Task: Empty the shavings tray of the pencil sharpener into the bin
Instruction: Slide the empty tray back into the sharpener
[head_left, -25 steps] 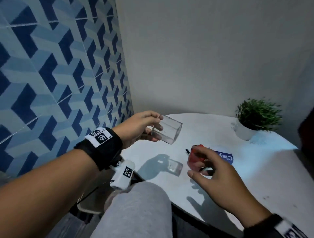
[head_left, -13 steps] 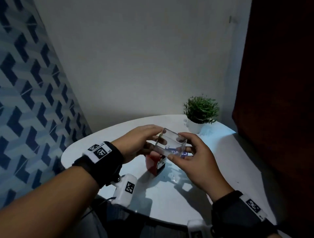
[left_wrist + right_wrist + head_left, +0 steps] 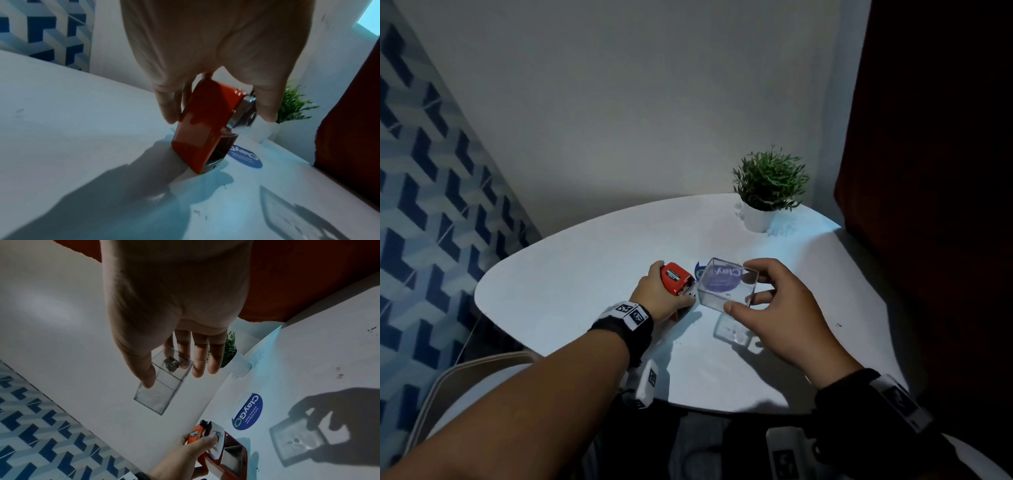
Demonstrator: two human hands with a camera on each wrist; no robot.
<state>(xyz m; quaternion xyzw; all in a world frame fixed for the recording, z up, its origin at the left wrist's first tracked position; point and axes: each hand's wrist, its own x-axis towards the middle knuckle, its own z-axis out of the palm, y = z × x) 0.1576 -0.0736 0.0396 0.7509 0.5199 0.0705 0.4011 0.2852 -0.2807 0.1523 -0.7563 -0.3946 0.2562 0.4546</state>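
On the white table [image 3: 585,274] stands the red pencil sharpener [image 3: 675,280], gripped by my left hand [image 3: 671,298], its open cavity facing right. The left wrist view shows thumb and fingers of that left hand [image 3: 216,113] clamped on both sides of the sharpener [image 3: 205,129], which tilts on the tabletop. Just right of it, my right hand [image 3: 743,291] pinches the clear shavings tray [image 3: 726,286] above the table. From the right wrist, a dark speck of residue [image 3: 170,364] sits inside the tray [image 3: 164,386], pinched by the right hand [image 3: 172,369]. No bin is in view.
A blue round sticker [image 3: 247,412] lies on the table behind the tray. A small potted plant [image 3: 767,185] stands at the far right edge. A dark red curtain [image 3: 928,171] hangs on the right, a tiled wall [image 3: 431,205] on the left, a chair [image 3: 465,377] below left.
The tray has passed from my left hand to my right hand. My left hand now grips the sharpener, which the right hand held a second ago. The view has swung right.
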